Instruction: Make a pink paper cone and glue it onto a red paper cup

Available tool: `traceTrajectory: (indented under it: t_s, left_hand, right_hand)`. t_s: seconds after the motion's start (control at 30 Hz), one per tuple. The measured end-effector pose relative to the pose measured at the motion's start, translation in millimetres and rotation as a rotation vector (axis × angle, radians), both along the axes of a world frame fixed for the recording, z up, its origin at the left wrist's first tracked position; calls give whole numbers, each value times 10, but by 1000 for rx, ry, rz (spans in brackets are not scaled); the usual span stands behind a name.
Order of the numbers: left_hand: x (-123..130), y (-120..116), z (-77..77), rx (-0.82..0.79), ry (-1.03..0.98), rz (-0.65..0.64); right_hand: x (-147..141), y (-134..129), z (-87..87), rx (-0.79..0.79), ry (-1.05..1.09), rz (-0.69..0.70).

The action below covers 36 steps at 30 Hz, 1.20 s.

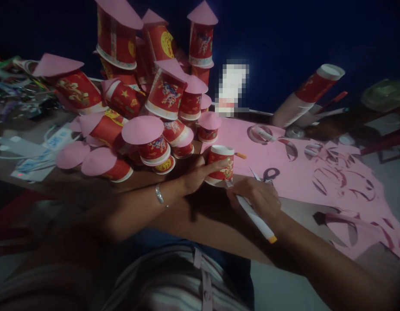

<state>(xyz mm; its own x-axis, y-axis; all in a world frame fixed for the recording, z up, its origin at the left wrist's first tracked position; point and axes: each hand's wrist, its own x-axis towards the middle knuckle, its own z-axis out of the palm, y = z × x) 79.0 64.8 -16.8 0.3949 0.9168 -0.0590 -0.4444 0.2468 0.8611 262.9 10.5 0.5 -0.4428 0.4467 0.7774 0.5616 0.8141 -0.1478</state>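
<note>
One red cup (223, 175) is clasped in left fingers (218, 166), right fingers (235, 191) gripping a white tool (255, 217) beside it.

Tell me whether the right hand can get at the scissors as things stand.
Probably yes: the scissors lie just beyond the right hand, with a dark handle loop showing uncovered. But that hand holds a white tool, which would likely need putting down first.

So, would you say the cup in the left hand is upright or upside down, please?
Upside down: the cup in the left hand has its wider rim below, narrower end up.
</note>
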Motion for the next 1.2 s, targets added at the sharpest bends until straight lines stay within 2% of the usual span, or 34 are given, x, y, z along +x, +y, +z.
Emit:
traceTrajectory:
  t_s: [0.33,0.6,0.9,1.2]
  left_hand:
    - [11,6,0,-8,-15,11]
    - [12,2,16,-24,-15,7]
    - [17,1,-13,-37,14,41]
    - [5,0,-2,-10,-1,18]
  right_hand:
    - [-11,-5,-76,23,43,11]
    - [11,-5,-24,-12,30,63]
    - [56,-32,-86,-40,15,98]
    - [36,1,-54,-10,-16,102]
